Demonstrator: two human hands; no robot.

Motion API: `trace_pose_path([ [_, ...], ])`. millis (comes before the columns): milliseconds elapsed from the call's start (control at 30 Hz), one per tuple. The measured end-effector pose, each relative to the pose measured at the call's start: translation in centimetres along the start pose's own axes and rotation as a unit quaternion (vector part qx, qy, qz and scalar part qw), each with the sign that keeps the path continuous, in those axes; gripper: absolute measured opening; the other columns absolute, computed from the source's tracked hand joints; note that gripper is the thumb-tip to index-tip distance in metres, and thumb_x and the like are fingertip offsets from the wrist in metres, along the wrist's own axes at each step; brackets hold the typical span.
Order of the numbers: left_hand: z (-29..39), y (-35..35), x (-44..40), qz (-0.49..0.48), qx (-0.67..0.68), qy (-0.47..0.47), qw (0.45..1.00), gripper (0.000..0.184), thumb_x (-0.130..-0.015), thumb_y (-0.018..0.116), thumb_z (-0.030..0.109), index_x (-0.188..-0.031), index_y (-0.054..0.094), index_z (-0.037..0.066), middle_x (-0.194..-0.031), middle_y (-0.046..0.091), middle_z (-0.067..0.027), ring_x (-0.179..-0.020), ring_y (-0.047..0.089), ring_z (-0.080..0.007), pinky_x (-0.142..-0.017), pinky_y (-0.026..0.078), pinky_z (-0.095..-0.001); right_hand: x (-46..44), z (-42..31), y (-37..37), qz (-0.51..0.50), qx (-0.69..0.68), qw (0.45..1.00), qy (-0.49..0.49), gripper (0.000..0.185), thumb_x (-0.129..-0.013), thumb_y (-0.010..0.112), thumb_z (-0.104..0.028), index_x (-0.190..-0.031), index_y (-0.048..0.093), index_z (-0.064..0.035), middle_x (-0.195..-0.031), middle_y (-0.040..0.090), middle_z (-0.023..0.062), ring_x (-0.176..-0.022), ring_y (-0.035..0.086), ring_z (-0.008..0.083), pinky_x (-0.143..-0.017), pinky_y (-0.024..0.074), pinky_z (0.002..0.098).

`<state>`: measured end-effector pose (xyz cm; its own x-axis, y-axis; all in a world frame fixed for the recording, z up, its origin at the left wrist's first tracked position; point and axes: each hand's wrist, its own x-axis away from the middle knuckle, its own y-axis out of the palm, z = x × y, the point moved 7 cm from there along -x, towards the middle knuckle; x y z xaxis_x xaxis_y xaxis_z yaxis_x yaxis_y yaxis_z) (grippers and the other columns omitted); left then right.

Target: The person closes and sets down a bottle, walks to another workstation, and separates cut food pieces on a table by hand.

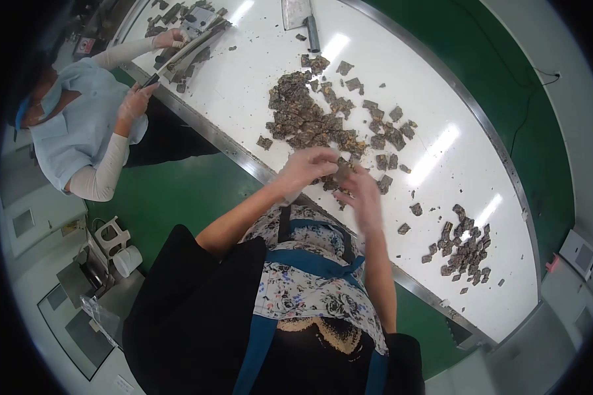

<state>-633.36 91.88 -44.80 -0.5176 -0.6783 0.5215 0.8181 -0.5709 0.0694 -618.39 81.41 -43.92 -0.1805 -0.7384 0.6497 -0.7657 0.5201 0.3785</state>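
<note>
In the head view, a dark, flat brittle-like piece (342,171) with lighter specks is held up at the table's near edge. My left hand (302,172), in a thin clear glove, pinches it from the left. From the other side my right hand (364,196), also gloved and a little blurred, has its fingers curled at the same piece. Just beyond my hands lies a large heap of broken dark pieces (300,112) with yellowish bits. Looser pieces (394,137) are scattered to its right.
A smaller pile of dark pieces (468,250) lies at the right. A cleaver (311,33) rests at the far side of the white table (435,197). At the left a co-worker (89,125) holds a long blade (184,52) over more pieces. A metal rim (415,286) edges the table.
</note>
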Motion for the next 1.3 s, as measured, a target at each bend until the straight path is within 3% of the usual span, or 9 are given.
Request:
trace_pose_path([
  [233,4.2,-4.5,-3.4,0.211,-0.509,0.302,0.778,0.036,-0.078,0.076,0.015,-0.112,0.069,0.010,-0.101,0.064,-0.0112,-0.091,0.062,-0.0322,-0.086,0.051,-0.0418,-4.1,3.8,1.5,-0.038,-0.068,0.995,0.070,0.020,-0.095,0.067,-0.018,-0.108,0.065,-0.0023,-0.089,0.066,0.0070,-0.074,0.063,0.0162,-0.064,0.0544,0.0332],
  [400,2.1,-7.0,-5.2,0.195,-0.371,0.238,0.876,0.023,-0.084,0.072,0.018,-0.104,0.072,0.005,-0.094,0.070,-0.0106,-0.089,0.066,-0.0268,-0.082,0.052,-0.0385,-3.8,3.9,-2.2,-0.028,-0.053,0.996,0.060,0.023,-0.094,0.070,-0.022,-0.108,0.066,-0.0046,-0.089,0.066,0.0062,-0.074,0.063,0.0148,-0.063,0.0542,0.0307],
  [467,-0.7,-8.4,-4.9,0.221,-0.137,0.034,0.965,0.023,-0.089,0.070,0.021,-0.106,0.071,0.004,-0.098,0.072,-0.0110,-0.089,0.068,-0.0184,-0.078,0.054,-0.0325,-3.5,4.3,-2.6,-0.025,-0.064,0.996,0.056,0.030,-0.095,0.067,-0.027,-0.115,0.065,-0.0049,-0.095,0.065,0.0063,-0.078,0.063,0.0156,-0.066,0.0542,0.0317],
  [567,1.2,-2.3,-1.2,0.088,0.019,0.070,0.993,0.027,-0.090,0.070,0.021,-0.110,0.070,0.003,-0.104,0.072,-0.0091,-0.090,0.067,-0.0155,-0.081,0.055,-0.0307,-3.2,4.0,-1.1,-0.034,-0.101,0.993,0.053,0.040,-0.096,0.064,-0.034,-0.125,0.062,-0.0058,-0.104,0.065,0.0070,-0.086,0.063,0.0167,-0.071,0.0548,0.0332],
  [700,-2.3,0.4,0.2,-0.035,-0.145,0.047,0.988,0.023,-0.089,0.069,0.020,-0.107,0.071,0.005,-0.107,0.069,-0.0111,-0.093,0.067,-0.0212,-0.087,0.054,-0.0328,-3.4,4.0,1.1,-0.034,-0.116,0.990,0.073,0.031,-0.096,0.066,-0.029,-0.118,0.062,-0.0084,-0.103,0.067,0.0058,-0.086,0.064,0.0155,-0.071,0.0564,0.0322],
  [867,2.2,-5.3,-0.1,0.280,-0.391,0.143,0.865,0.028,-0.082,0.074,0.019,-0.106,0.069,0.006,-0.103,0.064,-0.0175,-0.094,0.064,-0.0336,-0.082,0.053,-0.0425,-3.9,5.7,-1.6,-0.006,-0.093,0.991,0.096,0.018,-0.096,0.067,-0.022,-0.106,0.063,-0.0079,-0.095,0.067,0.0038,-0.081,0.064,0.0139,-0.064,0.0561,0.0290],
  [1000,1.4,-5.4,-2.7,0.258,-0.477,0.186,0.819,0.030,-0.076,0.078,0.017,-0.103,0.068,0.007,-0.101,0.063,-0.0161,-0.096,0.062,-0.0342,-0.082,0.051,-0.0440,-3.6,4.6,-1.4,-0.008,-0.070,0.993,0.094,0.017,-0.096,0.066,-0.022,-0.103,0.063,-0.0069,-0.094,0.066,0.0039,-0.079,0.064,0.0132,-0.062,0.0563,0.0284],
  [1167,-4.9,-9.4,-3.2,0.287,-0.017,0.005,0.958,0.023,-0.082,0.076,0.011,-0.100,0.066,0.001,-0.097,0.069,-0.0105,-0.084,0.067,-0.0177,-0.076,0.053,-0.0299,-3.3,3.3,-1.0,-0.001,-0.017,0.997,0.071,0.019,-0.097,0.065,-0.024,-0.104,0.062,-0.0071,-0.094,0.066,0.0033,-0.080,0.064,0.0129,-0.066,0.0575,0.0289],
  [1300,0.1,-2.4,1.7,0.091,0.106,-0.026,0.990,0.022,-0.091,0.068,0.012,-0.108,0.065,-0.002,-0.098,0.068,-0.0098,-0.091,0.067,-0.0155,-0.084,0.054,-0.0296,-3.2,2.2,1.6,0.001,-0.039,0.997,0.064,0.021,-0.095,0.068,-0.022,-0.107,0.064,-0.0059,-0.091,0.067,0.0029,-0.080,0.063,0.0136,-0.068,0.0569,0.0319],
])
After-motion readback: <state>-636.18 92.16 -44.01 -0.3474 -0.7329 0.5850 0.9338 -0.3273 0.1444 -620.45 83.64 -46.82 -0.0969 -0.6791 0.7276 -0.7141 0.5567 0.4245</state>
